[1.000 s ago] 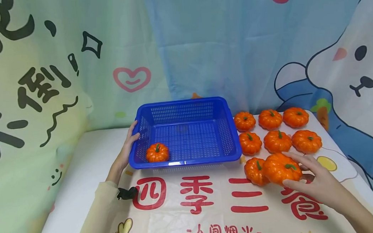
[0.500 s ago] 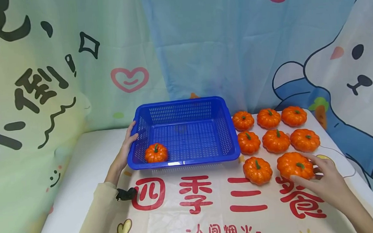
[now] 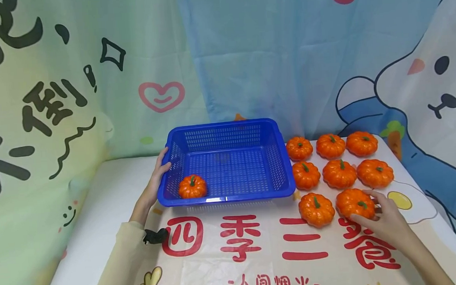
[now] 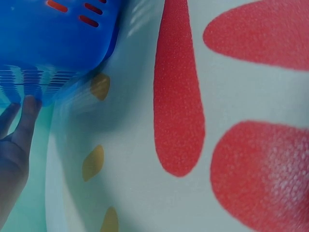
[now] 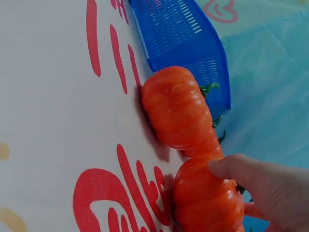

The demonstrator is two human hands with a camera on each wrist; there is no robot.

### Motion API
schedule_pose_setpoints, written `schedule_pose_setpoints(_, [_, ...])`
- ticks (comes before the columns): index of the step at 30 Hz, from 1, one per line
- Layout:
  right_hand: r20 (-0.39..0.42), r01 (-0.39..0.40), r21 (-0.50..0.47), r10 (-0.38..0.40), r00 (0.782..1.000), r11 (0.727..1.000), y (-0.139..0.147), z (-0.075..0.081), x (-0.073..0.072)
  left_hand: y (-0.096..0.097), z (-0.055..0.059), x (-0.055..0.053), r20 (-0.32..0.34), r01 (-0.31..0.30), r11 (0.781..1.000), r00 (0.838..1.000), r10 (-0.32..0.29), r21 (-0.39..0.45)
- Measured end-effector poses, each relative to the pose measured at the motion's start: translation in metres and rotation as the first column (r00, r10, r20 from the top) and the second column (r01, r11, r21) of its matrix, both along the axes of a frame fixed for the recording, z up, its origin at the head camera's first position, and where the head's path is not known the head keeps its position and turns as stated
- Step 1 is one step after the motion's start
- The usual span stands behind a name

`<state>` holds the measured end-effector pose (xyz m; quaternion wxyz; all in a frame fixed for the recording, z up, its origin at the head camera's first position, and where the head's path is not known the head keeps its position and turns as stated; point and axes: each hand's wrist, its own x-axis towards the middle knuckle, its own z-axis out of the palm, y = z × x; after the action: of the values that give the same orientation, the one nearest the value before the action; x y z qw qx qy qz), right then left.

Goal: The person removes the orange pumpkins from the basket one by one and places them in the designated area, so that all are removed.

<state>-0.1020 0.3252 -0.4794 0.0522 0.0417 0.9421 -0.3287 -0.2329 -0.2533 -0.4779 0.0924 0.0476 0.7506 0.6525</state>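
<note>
My right hand (image 3: 389,222) holds an orange toy pumpkin (image 3: 353,203) with a green stem, just right of another pumpkin (image 3: 316,210) in the front row. Seen from the right wrist, the thumb (image 5: 227,167) lies on the upper side of the held pumpkin, while the other fingers are mostly hidden behind it. My left hand (image 3: 152,186) touches the left side of a blue plastic basket (image 3: 225,199); in the left wrist view its straight fingers (image 4: 29,113) meet the slotted outer wall. Inside the basket, one pumpkin (image 3: 193,187) sits at the front left corner.
Behind the front pair, several more pumpkins (image 3: 339,174) stand in two rows right of the basket. A printed cloth (image 3: 257,241) with red characters covers the table's middle. A patterned curtain (image 3: 239,63) hangs along the back edge. A black strap end (image 3: 155,236) sticks out at the left wrist.
The right hand has moved its pumpkin rightward, away from the neighbouring front pumpkin it overlapped, then slightly back left into line beside it. The left hand and basket stay put.
</note>
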Motion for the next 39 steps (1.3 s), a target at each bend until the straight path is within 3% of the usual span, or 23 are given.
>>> schedule_pose_setpoints(6, [0.046, -0.009, -0.009, 0.009, 0.999, 1.000, 0.0007, -0.0021, -0.0019, -0.0003, -0.0008, -0.0008, 0.001, 0.006, 1.000, 1.000, -0.006, 0.009])
schedule_pose_setpoints(16, [-0.012, -0.084, -0.002, 0.084, 0.996, 0.996, -0.0023, -0.0039, -0.0014, 0.0003, -0.0009, 0.0002, 0.003, 0.010, 1.000, 1.000, -0.010, 0.004])
schedule_pose_setpoints(22, [0.027, -0.083, 0.025, 0.083, 0.996, 0.996, 0.0004, -0.0026, -0.0012, 0.0006, -0.0005, -0.0004, 0.000, 0.006, 1.000, 1.000, -0.006, -0.004])
schedule_pose_setpoints(39, [-0.007, -0.092, 0.048, 0.093, 0.996, 0.995, -0.0001, -0.0019, -0.0030, 0.0010, 0.0012, 0.0002, -0.004, -0.002, 1.000, 1.000, 0.002, -0.018])
